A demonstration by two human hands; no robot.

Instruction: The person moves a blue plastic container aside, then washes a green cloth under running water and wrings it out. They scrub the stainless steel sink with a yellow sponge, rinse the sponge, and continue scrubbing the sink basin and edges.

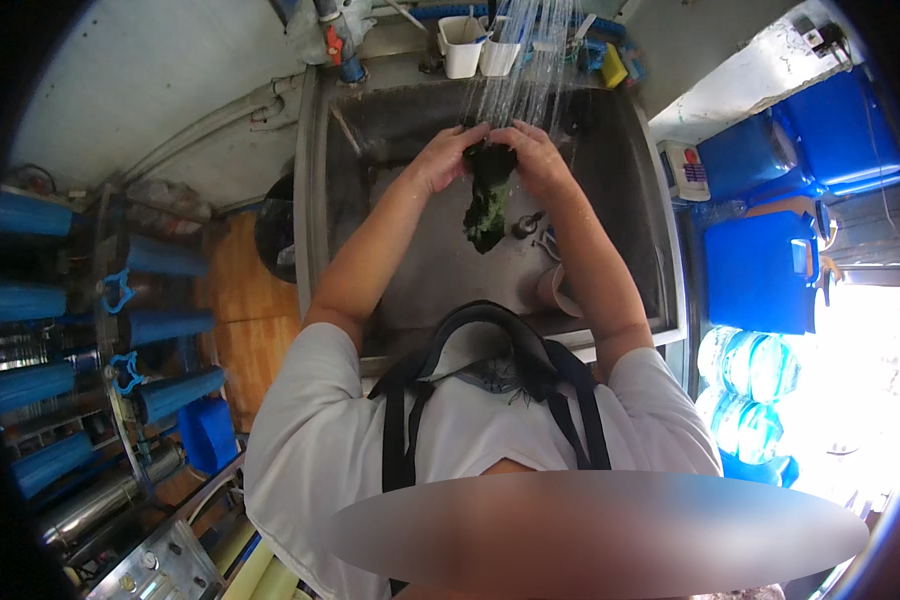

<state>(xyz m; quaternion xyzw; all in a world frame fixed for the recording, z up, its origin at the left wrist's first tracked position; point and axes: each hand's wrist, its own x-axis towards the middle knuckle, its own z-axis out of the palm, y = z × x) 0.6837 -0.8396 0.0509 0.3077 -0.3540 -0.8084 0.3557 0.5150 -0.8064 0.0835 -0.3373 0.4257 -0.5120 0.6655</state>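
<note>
Between both hands hangs a wet, dark green cloth or scrubbing pad [487,202], bunched at its top and drooping over the sink basin; its exact kind is unclear. My left hand [448,156] grips its upper left edge. On the upper right edge, my right hand [534,156] has hold of it as well. A spread of water jets [521,71] pours down from above onto the hands and the green piece. Below is the grey metal sink [427,277], with a small dark drain fitting [526,225] on its floor. Near my right forearm lies a pale pinkish cup [556,289].
White plastic containers [461,49] and a yellow sponge [613,67] stand on the sink's back ledge. Blue jerrycans [757,270] and clear water bottles [750,364] line the right side. Blue filter housings [169,326] fill a rack at left, and a black bin [276,229] adjoins the sink.
</note>
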